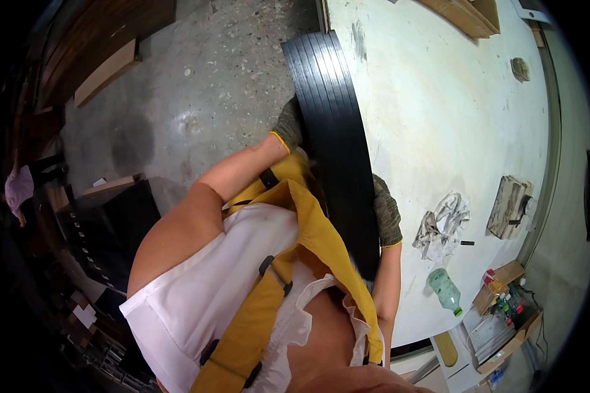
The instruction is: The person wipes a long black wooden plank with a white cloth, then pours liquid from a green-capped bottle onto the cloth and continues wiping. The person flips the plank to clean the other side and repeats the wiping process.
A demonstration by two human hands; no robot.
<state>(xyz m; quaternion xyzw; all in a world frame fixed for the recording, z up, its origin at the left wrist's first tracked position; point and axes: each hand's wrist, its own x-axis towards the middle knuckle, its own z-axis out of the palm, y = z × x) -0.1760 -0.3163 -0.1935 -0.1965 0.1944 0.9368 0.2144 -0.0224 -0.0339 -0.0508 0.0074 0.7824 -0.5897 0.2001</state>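
A long bundle of glossy black strips (339,141), lying side by side, runs along the near edge of the white table, between the table and my body. My left hand (292,123), in a dark grey knit work glove with a yellow cuff, grips the bundle's left side; its fingers are mostly hidden behind the strips. Against the opposite side, my right hand (386,211), gloved the same way, holds the bundle lower down, its fingertips out of sight. The bundle's near end passes beside my yellow apron (321,223).
On the white table (432,118) lie a crumpled stained cloth (444,226), a green plastic bottle (445,292), a smeared block (509,207) and a cardboard box (465,16). A carton of small bottles (505,308) stands at lower right. Black cabinet (111,229) at left; another person (19,190) beyond.
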